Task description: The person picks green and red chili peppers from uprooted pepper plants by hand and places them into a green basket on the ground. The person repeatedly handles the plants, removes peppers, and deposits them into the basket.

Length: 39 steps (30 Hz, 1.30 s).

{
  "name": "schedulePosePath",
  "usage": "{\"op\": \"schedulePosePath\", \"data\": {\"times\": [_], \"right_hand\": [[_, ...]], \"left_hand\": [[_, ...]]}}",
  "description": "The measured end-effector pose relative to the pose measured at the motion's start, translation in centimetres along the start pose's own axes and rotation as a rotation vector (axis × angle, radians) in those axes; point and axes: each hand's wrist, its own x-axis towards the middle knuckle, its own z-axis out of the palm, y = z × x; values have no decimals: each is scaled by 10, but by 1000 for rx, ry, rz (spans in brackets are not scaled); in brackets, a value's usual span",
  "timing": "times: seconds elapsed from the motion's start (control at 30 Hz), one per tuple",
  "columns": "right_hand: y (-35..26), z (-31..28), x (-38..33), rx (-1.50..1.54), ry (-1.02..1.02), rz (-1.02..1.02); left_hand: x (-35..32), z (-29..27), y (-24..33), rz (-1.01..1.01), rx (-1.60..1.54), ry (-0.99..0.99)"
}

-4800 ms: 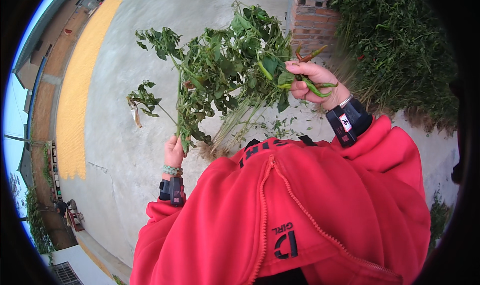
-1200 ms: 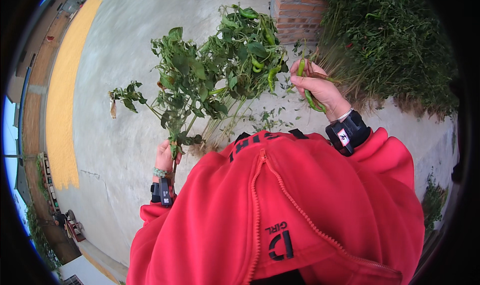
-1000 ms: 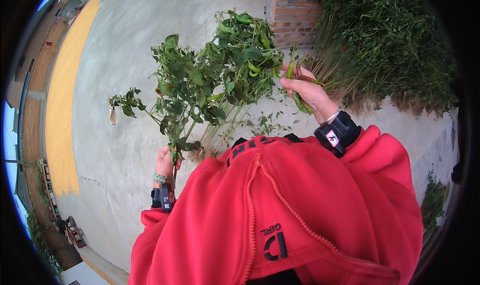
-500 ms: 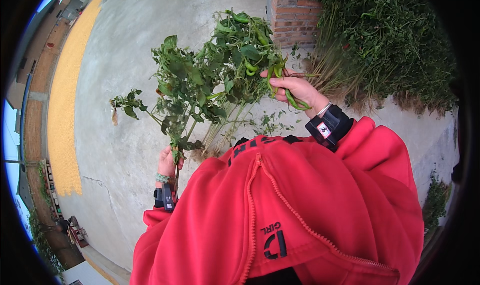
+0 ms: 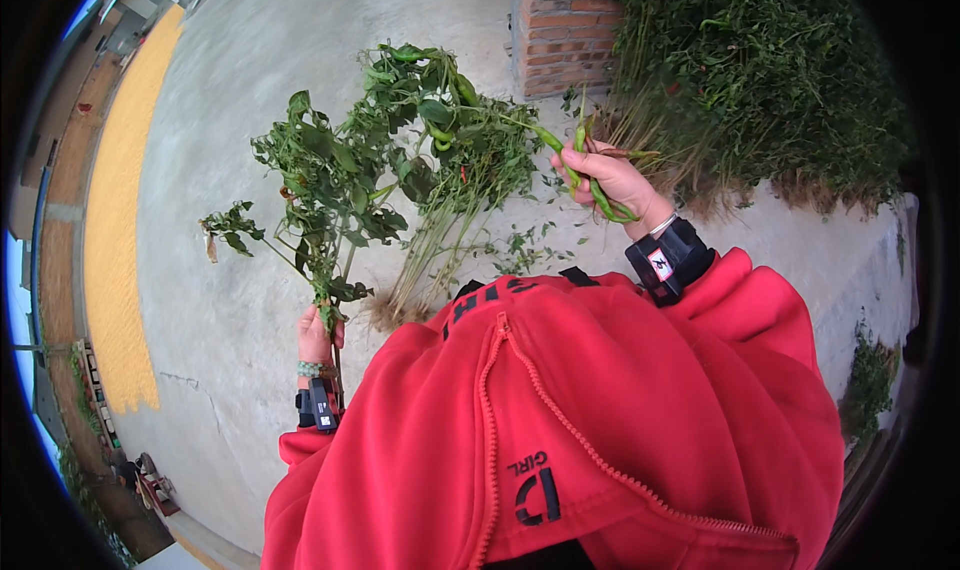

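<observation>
My left hand (image 5: 318, 332) is closed tight round the bare lower stem of an uprooted pepper plant (image 5: 370, 170), holding it upright in front of my chest so the leafy top fans out where I can see into it — I judge that grip low on the stem keeps the branches free to be worked. My right hand (image 5: 612, 178) is up beside the plant's crown, on its right, fingers curled shut on a small bunch of long green peppers (image 5: 590, 175); 1 of them seems still joined to a thin branch that runs back into the foliage, though I cannot tell for sure. More green pods hang in the top of the plant, near its highest leaves.

Below the plant, on the concrete yard (image 5: 230, 90), lies a loose bundle of stripped stalks (image 5: 430, 260) — roots toward me. Beyond the plant's top stands a brick pillar (image 5: 565, 25), and to the right of that a big heap of pulled plants (image 5: 760, 70). Far left of the plant, a yellow strip of spread grain (image 5: 110, 260) runs along the yard's edge.
</observation>
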Motion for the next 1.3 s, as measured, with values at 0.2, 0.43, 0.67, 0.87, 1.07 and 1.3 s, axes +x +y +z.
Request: {"op": "schedulePosePath", "data": {"times": [0.2,0.43,0.67,0.87,1.07,1.3], "right_hand": [[-1,6,-7,286,-113,122],[4,6,-16,-128,-51,-29],[-32,-122,-47,-1250,249,-417],[-52,-194,-122,-823,824,-192],[32,-112,-82,-627,532,-122],[64,36,-22,-1084,107,-491]], "left_hand": [[-3,3,11,-33,43,2],[0,0,9,-45,38,21],[20,-39,-9,31,168,43],[33,-61,-6,49,196,24],[96,-2,53,135,1047,46],[82,203,105,783,825,-789]]}}
